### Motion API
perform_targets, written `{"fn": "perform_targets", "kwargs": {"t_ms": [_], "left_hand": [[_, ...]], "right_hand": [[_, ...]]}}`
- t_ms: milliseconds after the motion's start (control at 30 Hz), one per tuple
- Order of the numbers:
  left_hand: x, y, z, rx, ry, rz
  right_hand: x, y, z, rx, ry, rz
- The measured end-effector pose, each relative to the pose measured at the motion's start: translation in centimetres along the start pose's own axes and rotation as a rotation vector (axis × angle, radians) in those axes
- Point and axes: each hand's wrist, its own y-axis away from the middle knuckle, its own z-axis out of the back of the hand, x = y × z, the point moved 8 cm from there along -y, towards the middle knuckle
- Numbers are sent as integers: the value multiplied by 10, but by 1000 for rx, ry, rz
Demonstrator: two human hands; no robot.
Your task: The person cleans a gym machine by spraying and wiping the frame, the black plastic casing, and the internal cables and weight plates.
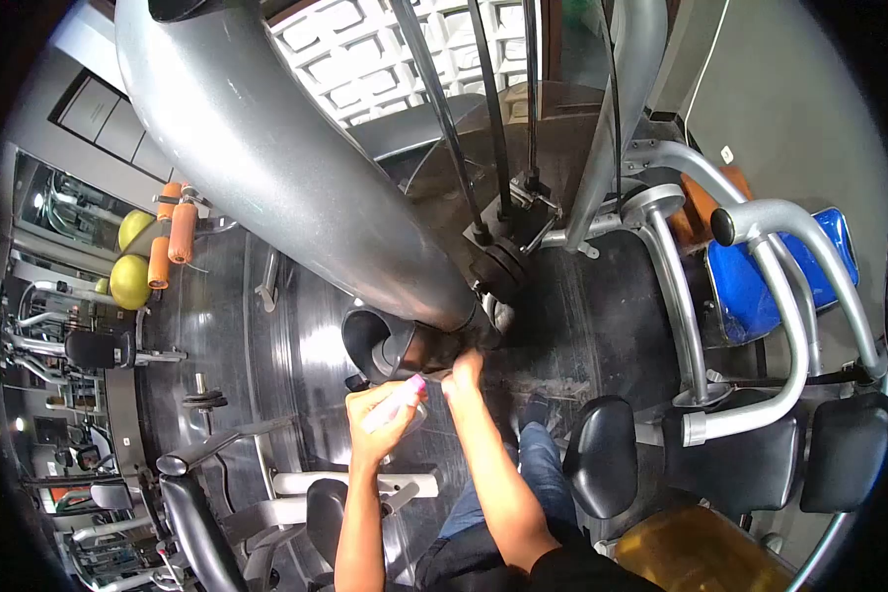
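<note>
While my jeans (543,483) and one dark shoe (536,410) stood close beneath my forearms, any drip onto the black floor (222,316) could have made my footing slick. My left grip (390,432) was closed around a pale squeeze bottle (383,409), its pink top (417,384) tipped up toward my other hand. Had I pressed too hard, I judged, liquid might have spurted across my own knuckles; with damp fingers, the bottle might have slid from me. Just beside it, my right grip (466,373) reached to the foot of the thick silver frame tube (316,187); whether those fingers were closed on something, I cannot tell, since the shadow there hid them. A knuckle could have been scraped if the hand had slipped along that dark joint. Near the joint, the hollow black end (363,335) of another tube lay open, where a dropped thing could have lodged. Beyond, black plates (503,268) sat below upright guide rods (491,109); fingers straying among them could have been pinched if the weights had shifted. Farther off, orange foam rollers (182,234) and a yellow ball (130,282) posed little risk.
</note>
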Motion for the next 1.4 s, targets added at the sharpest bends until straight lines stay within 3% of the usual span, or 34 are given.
{"fn": "perform_targets", "kwargs": {"t_ms": [100,167,200,233,300,367,467,567,700,767,833,900,967,1000,1133,1267,1400], "left_hand": [[-3,-3,0,12,22,-17],[4,-3,1,49,50,17],[1,-4,1,65,25,3],[-2,-6,1,67,25,0],[-16,-7,3,45,74,-110],[-28,-10,2,52,112,-130],[-35,-19,-3,50,197,-132],[-31,-26,-5,71,242,-74],[-13,-30,-9,78,314,44],[-21,-33,-9,48,392,13],[-7,-32,-11,98,585,130],[-7,-34,-11,116,570,147],[-5,-34,-13,88,623,116],[-8,-33,-12,77,626,94],[-13,-33,-9,45,608,66],[-6,-32,-11,71,561,104],[-1,-30,-11,58,579,118]], "right_hand": [[16,43,-27,126,-35,-122],[42,59,-22,32,132,153],[61,61,-33,111,202,375],[66,59,-31,111,199,378],[100,80,-49,121,701,673],[114,86,-54,79,759,727],[128,70,-59,210,916,1017],[132,33,-57,276,1104,976],[142,20,-70,274,1291,719],[154,35,-89,317,1255,764],[168,71,-110,396,1182,801],[178,104,-130,433,1142,832],[189,137,-142,477,991,981],[185,137,-137,455,988,927],[160,113,-98,322,1040,1091],[117,63,-48,199,1098,887],[120,68,-52,167,1092,768]]}}
